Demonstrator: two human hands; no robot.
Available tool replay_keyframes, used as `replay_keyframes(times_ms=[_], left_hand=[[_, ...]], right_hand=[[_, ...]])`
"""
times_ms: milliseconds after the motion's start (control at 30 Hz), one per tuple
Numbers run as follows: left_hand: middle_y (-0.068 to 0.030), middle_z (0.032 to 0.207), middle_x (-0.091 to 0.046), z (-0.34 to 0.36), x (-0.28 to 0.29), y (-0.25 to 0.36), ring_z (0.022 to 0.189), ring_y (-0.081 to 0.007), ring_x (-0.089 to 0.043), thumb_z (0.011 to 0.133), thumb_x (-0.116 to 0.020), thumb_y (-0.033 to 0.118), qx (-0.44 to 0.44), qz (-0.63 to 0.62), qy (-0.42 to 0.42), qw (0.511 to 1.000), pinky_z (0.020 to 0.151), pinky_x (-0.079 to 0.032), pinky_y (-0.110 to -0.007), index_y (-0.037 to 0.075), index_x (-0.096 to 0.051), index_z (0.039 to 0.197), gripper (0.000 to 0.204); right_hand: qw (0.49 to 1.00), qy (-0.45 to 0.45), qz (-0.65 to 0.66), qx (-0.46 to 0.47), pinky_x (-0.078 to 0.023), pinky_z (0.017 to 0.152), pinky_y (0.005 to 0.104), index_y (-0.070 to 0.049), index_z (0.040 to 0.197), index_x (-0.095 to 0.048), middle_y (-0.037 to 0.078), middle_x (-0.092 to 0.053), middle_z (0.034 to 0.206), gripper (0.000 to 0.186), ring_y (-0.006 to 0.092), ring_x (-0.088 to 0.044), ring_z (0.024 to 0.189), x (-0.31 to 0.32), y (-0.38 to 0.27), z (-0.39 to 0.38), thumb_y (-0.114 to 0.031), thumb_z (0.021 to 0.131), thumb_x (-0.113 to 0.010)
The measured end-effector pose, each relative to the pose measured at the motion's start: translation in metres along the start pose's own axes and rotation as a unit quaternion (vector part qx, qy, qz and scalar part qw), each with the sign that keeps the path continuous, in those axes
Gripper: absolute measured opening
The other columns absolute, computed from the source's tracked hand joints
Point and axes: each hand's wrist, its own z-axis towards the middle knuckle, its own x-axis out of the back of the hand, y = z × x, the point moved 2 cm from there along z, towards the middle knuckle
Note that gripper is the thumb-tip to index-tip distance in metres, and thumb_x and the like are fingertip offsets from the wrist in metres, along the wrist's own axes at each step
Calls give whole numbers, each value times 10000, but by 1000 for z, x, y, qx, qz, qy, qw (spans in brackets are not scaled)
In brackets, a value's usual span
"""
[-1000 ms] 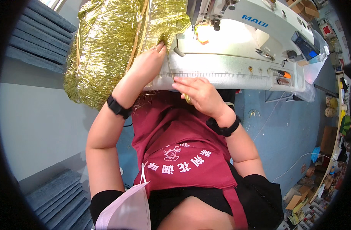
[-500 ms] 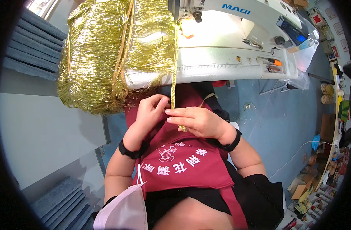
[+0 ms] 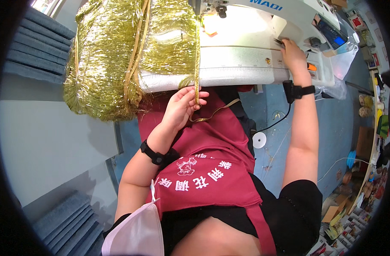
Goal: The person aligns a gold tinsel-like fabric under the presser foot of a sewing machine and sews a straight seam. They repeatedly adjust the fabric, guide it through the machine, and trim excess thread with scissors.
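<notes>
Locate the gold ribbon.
In the head view's upper middle, the gold ribbon crosses the machine bed right of the gold fringe to the left hand.

Gold ribbon straight, then curved; tinsel bundled.

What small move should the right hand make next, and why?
Probably close its grip on the small snips and lift them. The right hand is already at them on the sewing machine's bed, while the left hand holds the gold ribbon straight; whether the snips are already grasped can't be told.
</notes>
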Motion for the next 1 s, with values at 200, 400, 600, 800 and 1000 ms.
replay_keyframes(times_ms=[200,400,600,800,1000], left_hand=[[-102,788,-694,5,-4,-1,478,-83,-493,1120,-506,267,-39,19,19,999,466,-384,-215,42,-596,1228,266],[-100,665,-644,6,-14,8,343,-84,-363,1111,-528,257,-30,-27,40,998,371,-281,-220,96,-555,1145,167],[-34,579,-566,2,-23,14,299,-69,-308,1111,-522,266,46,-148,8,988,314,-241,-217,138,-540,1093,130],[4,551,-514,3,-18,12,295,-51,-307,1136,-437,273,131,-323,-64,935,290,-226,-194,140,-542,994,221],[-22,547,-508,6,-15,6,292,-63,-319,1147,-385,248,169,-419,-182,873,297,-239,-198,81,-529,891,338]], right_hand=[[994,-19,19,103,-561,828,495,-65,1157,-614,153,-693,1088,201,372,-699,1014,0,-4,21,-201,1012,-584],[907,40,412,77,-553,703,510,-60,1160,-527,223,-708,981,197,423,-710,860,54,-88,-29,-170,1019,-609],[886,-3,457,78,-551,693,446,-61,1092,-582,155,-702,911,269,372,-700,821,68,-197,-107,-308,1015,-655],[772,-45,631,-57,-556,696,349,-23,1068,-598,126,-705,867,297,239,-706,766,40,-232,-120,-260,968,-747],[746,-52,661,-62,-550,689,322,-16,1045,-603,113,-700,846,300,189,-683,736,30,-240,-117,-230,935,-783]])
